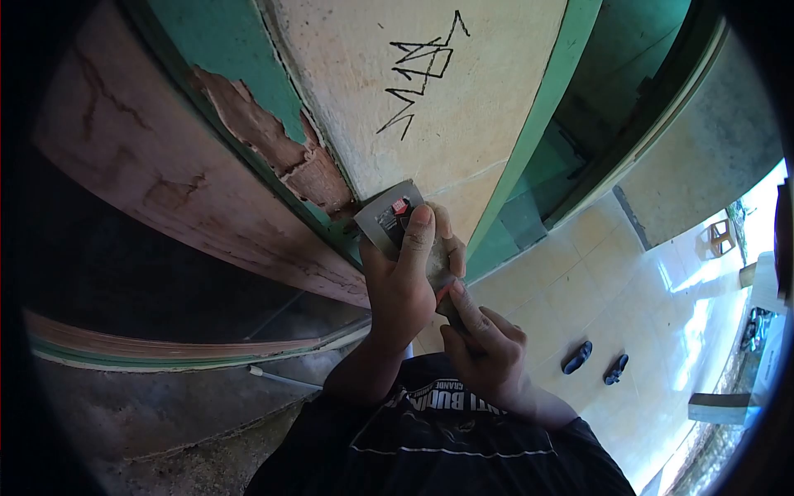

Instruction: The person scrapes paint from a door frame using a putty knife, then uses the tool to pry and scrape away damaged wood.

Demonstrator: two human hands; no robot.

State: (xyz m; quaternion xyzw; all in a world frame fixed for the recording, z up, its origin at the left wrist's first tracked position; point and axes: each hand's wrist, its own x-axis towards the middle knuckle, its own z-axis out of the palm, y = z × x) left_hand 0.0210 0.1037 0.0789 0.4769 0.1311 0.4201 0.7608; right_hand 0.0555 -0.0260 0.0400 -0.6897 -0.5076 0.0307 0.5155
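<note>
In the middle of the head view, my left hand [405, 273] grips a flat grey scraper plate [387, 217] with a red and black label, thumb on its face and fingers curled round the far side. Below it and to the right, my right hand [488, 343] is closed on a small dark tool with a red part [445, 299], its tip end close to my left fingers. How far this tool extends inside my right hand is hidden. Just beyond the plate's upper left edge is a damaged brown patch [318, 178] in the green-painted frame.
A pale wall [430, 99] with a black zigzag drawing rises ahead. Green door framing [529, 140] stands to its right. On the tiled floor [571, 273] lie two dark sandals [577, 357]. A small stool [721, 237] is at the far right.
</note>
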